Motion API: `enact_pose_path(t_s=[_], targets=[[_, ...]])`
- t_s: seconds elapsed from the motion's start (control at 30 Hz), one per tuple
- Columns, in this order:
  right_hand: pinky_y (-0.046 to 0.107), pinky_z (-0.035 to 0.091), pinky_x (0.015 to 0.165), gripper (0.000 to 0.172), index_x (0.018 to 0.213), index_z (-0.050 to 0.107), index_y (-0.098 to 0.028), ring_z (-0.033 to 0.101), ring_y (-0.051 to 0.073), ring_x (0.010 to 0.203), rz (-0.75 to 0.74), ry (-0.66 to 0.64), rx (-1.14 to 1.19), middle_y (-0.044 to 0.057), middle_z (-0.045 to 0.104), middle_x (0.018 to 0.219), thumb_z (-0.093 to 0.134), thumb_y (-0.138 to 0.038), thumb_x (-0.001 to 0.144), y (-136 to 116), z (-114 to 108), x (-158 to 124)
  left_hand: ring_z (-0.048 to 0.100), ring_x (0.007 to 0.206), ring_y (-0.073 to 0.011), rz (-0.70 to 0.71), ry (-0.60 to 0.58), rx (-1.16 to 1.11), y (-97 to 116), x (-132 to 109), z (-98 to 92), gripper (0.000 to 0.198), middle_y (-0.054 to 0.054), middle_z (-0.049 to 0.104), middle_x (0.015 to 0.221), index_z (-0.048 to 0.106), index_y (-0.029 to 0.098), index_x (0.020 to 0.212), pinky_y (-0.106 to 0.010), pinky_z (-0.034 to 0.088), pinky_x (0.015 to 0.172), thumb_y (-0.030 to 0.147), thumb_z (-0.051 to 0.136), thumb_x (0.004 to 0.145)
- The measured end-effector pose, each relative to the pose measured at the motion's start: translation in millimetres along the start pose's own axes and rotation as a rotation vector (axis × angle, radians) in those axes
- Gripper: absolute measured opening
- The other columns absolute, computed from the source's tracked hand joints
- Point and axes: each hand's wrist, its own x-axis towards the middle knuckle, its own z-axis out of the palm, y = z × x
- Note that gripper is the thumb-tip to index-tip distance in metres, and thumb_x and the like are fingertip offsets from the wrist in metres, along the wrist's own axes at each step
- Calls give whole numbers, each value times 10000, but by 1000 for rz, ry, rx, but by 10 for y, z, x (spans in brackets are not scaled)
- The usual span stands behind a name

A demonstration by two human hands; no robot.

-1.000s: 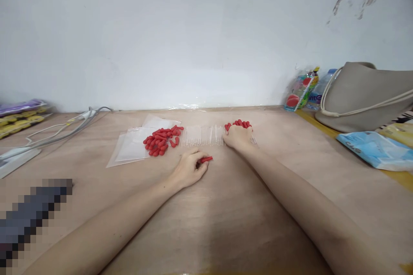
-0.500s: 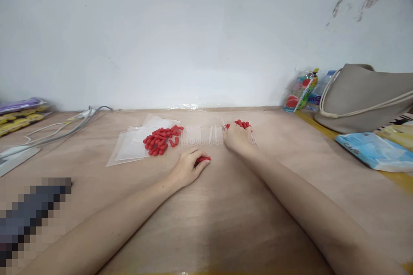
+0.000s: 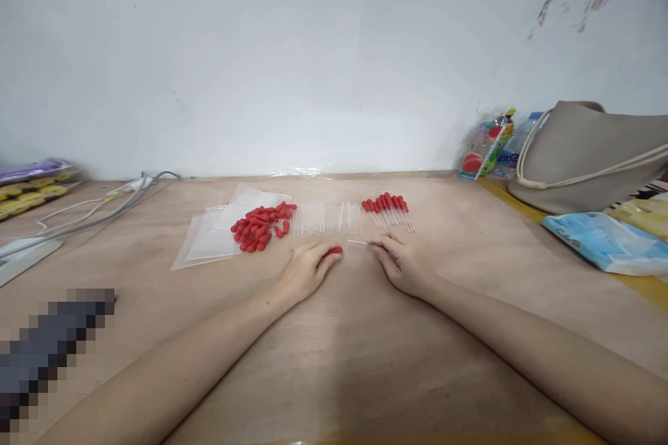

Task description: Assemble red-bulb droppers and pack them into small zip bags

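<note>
My left hand (image 3: 305,271) rests on the wooden table (image 3: 334,348), fingers pinched on one red rubber cap (image 3: 334,250). My right hand (image 3: 404,263) lies just to its right, pinching a thin clear tube (image 3: 358,243) whose tip points at the cap, a small gap between them. Behind the hands lie a heap of loose red caps (image 3: 261,225), a row of bare clear tubes (image 3: 326,218) and a row of tubes fitted with red caps (image 3: 389,211).
Clear plastic bags (image 3: 211,240) lie under and left of the cap heap. Grey cables (image 3: 99,212) run at the back left. A beige bag (image 3: 589,153), a blue packet (image 3: 605,242) and bottles (image 3: 493,142) sit at the right. A white wall stands behind.
My right hand has drawn back from the capped row toward me, now holding a clear tube near the left hand. The capped tubes are now uncovered. The left hand has stayed put.
</note>
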Motion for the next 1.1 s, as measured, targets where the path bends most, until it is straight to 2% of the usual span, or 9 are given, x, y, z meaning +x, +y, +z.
enact_pose_path(t_s=[0.2, 0.4, 0.67, 0.87, 1.1], targets=[[306, 394, 714, 195, 942, 561, -173, 544, 156, 764, 17, -90, -4, 63, 603, 840, 383, -193, 866, -128, 9, 19, 598, 789, -162, 3, 4, 6, 26, -1, -13, 213, -35, 658, 877, 598, 192, 965, -287, 455, 720, 295, 436, 874], [297, 358, 706, 179, 904, 573, -176, 526, 138, 699, -8, -117, -12, 44, 609, 781, 411, -243, 868, -115, 12, 12, 601, 762, -147, -14, 16, -54, 26, -15, -8, 213, -25, 666, 856, 606, 182, 952, -267, 453, 712, 295, 445, 870], [313, 298, 750, 186, 896, 613, -193, 538, 125, 704, -42, -175, 31, 25, 627, 788, 442, -260, 865, -13, 15, 29, 602, 772, -138, -60, -100, -221, 58, -29, -36, 215, -7, 665, 849, 615, 181, 927, -245, 462, 706, 296, 444, 865], [315, 248, 750, 203, 884, 628, -207, 523, 115, 669, -79, -252, -77, 20, 631, 784, 428, -234, 862, -33, -51, 70, 589, 699, -124, -6, -190, -130, 85, -26, -53, 203, 5, 658, 782, 626, 195, 885, -227, 441, 662, 293, 449, 864], [313, 209, 713, 235, 821, 629, -191, 460, 110, 608, -142, -259, -218, 19, 616, 723, 402, -231, 863, -121, -62, 71, 569, 677, -129, 35, -162, -12, 71, -35, -30, 204, -9, 633, 752, 613, 184, 862, -228, 417, 626, 320, 460, 855]])
